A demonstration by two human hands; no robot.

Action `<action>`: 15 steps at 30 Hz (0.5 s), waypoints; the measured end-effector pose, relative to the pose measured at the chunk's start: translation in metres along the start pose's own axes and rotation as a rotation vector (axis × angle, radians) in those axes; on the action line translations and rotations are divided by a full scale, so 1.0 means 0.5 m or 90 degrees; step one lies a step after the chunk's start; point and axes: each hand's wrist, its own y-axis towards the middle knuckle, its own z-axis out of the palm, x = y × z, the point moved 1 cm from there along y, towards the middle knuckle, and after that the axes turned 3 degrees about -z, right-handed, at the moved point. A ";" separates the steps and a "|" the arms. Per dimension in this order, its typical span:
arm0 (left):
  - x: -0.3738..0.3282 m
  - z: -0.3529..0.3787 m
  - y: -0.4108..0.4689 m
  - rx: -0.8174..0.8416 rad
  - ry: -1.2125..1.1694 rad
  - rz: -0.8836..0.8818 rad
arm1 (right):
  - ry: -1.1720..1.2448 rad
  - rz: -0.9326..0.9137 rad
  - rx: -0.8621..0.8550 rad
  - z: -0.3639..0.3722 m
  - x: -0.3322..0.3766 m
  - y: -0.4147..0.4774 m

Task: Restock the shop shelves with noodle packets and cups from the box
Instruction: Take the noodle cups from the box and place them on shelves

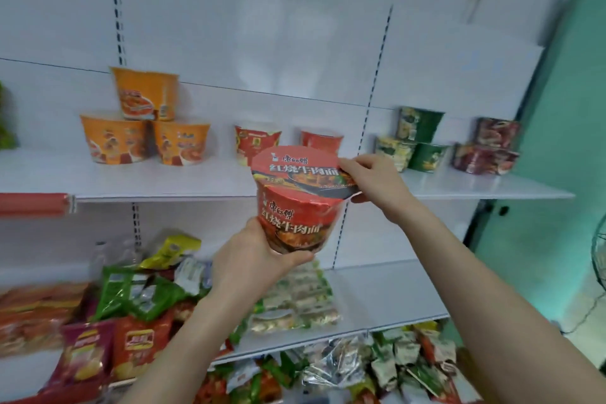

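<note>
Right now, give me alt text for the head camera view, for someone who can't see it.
A left hand grips the base of a red noodle cup while the right hand pinches its lid edge, before a white upper shelf holding orange cups, red cups, green cups and maroon cups. Snack packets crowd lower shelves.

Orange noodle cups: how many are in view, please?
3, on the upper shelf at left: left cup and right cup side by side, top cup stacked on them; more may hide behind.

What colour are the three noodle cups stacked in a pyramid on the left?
Orange, with food pictures printed on them; the head view shows the stacked noodle cups clearly.
</note>
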 end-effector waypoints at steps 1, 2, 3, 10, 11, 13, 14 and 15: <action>-0.025 0.019 0.011 0.014 0.000 0.011 | 0.001 0.011 -0.015 -0.025 -0.018 0.009; -0.048 0.037 0.023 0.027 0.003 0.020 | 0.004 0.020 -0.028 -0.048 -0.034 0.019; -0.068 0.053 0.036 0.038 0.007 0.027 | 0.007 0.028 -0.039 -0.068 -0.049 0.028; -0.181 0.154 0.167 0.067 0.019 0.094 | -0.002 0.049 -0.133 -0.171 -0.128 0.146; -0.196 0.166 0.191 0.064 0.029 0.104 | -0.005 0.049 -0.144 -0.183 -0.137 0.169; -0.221 0.186 0.244 0.054 0.049 0.126 | -0.009 0.048 -0.161 -0.202 -0.151 0.219; -0.232 0.196 0.273 0.048 0.055 0.137 | -0.008 0.048 -0.166 -0.209 -0.159 0.246; -0.241 0.207 0.302 0.046 0.059 0.147 | -0.006 0.047 -0.170 -0.215 -0.167 0.273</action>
